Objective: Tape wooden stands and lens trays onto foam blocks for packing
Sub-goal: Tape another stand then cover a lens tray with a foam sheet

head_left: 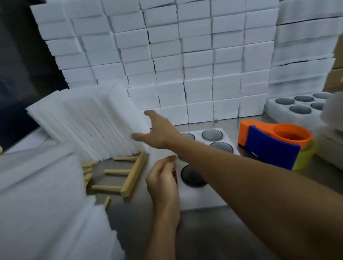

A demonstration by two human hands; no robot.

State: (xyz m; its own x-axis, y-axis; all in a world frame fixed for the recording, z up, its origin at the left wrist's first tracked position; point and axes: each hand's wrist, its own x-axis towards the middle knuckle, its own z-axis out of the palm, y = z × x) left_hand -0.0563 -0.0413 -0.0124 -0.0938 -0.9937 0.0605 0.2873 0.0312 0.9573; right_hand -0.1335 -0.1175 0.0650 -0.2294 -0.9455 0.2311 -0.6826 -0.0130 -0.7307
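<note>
A grey metal worktop runs back to a wall of stacked white foam blocks, brown cardboard behind. Two lens trays show: one mid-worktop beneath the arms, another at the right edge. One wooden stand lies left of the near tray, loose pegs beside it. One orange-and-blue tape dispenser sits right. The right hand reaches, fingers spread, to a leaning row of foam sheets, gripping nothing. The left hand hovers loosely curled at the tray's left edge; whether it pinches anything I cannot tell.
</note>
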